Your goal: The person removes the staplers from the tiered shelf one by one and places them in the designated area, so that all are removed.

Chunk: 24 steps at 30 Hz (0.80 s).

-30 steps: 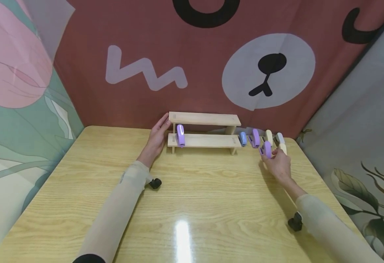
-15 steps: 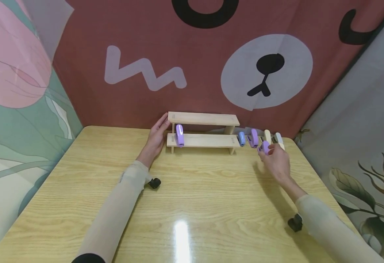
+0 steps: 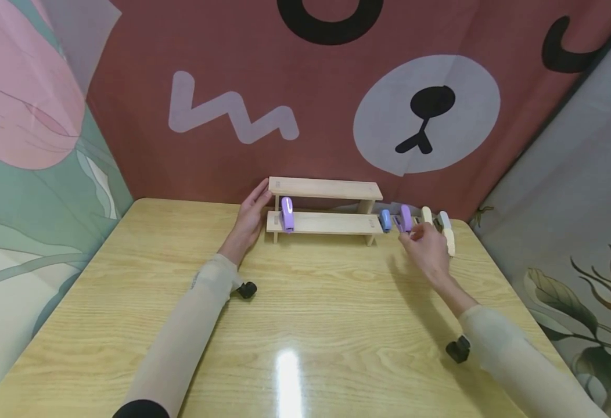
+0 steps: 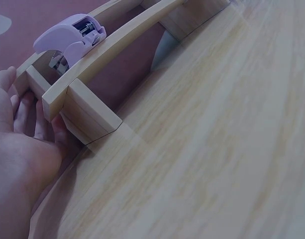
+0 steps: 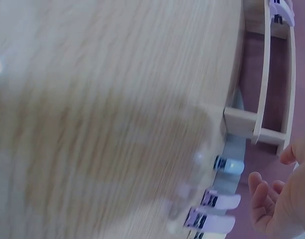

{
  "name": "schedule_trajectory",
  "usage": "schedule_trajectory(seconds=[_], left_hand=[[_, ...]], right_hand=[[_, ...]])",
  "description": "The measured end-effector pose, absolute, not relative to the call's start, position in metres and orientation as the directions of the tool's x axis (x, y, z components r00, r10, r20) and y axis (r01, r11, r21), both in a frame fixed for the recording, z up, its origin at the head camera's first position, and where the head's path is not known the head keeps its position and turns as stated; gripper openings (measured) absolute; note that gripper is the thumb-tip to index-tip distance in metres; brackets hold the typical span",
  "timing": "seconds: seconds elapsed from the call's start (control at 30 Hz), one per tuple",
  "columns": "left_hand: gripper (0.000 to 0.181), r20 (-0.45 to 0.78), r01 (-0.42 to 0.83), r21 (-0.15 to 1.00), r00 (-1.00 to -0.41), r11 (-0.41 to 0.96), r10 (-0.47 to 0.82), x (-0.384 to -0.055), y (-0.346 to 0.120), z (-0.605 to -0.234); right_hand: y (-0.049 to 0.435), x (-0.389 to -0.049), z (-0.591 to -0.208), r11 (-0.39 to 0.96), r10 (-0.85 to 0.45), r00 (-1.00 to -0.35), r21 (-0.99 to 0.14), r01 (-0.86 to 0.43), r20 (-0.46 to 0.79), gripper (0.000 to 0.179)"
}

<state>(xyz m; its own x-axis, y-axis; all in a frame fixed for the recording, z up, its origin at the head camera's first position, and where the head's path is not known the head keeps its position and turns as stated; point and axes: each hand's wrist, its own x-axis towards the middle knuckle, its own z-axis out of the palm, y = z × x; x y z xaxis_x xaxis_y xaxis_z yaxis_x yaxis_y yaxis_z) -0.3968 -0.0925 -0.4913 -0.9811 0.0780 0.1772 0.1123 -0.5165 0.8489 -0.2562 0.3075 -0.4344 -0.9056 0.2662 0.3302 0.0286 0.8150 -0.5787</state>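
Note:
A two-step wooden rack [image 3: 326, 222] stands at the back of the table. My left hand [image 3: 250, 219] rests against its left end, fingers extended along the side in the left wrist view. On the lower step sits a purple mini stapler [image 3: 287, 215]. My right hand [image 3: 427, 251] hovers in front of the staplers at the right; the right wrist view shows its thumb and fingers apart, with nothing between. Close by stand a blue stapler [image 5: 229, 165], a purple stapler [image 5: 222, 200] and another purple stapler [image 5: 212, 222], which my hand covers in the head view.
Further right are a cream stapler [image 3: 427, 215], a grey-white stapler [image 3: 444, 220] and another cream stapler [image 3: 449, 241]. A wood-grain table [image 3: 305, 307] stretches in front of the rack. A printed curtain [image 3: 316, 116] hangs right behind it.
My right hand has moved left, away from the front cream stapler and across the nearer purple stapler, which it now covers in the head view. My left hand has stayed at the rack.

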Motion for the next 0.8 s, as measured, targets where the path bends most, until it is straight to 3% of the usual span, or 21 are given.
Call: schedule_trajectory(seconds=[0.23, 0.8], left_hand=[[0.052, 0.178, 0.113, 0.850, -0.981, -0.515, 0.077, -0.398, -0.093, -0.492], [0.052, 0.171, 0.108, 0.856, -0.982, -0.506, 0.080, -0.399, -0.093, -0.493]], right_hand=[[0.284, -0.267, -0.437, 0.822, 0.224, -0.900, -0.568, -0.032, 0.375, 0.030], [0.217, -0.285, -0.438, 0.778, 0.133, -0.930, -0.617, -0.116, 0.342, 0.033]])
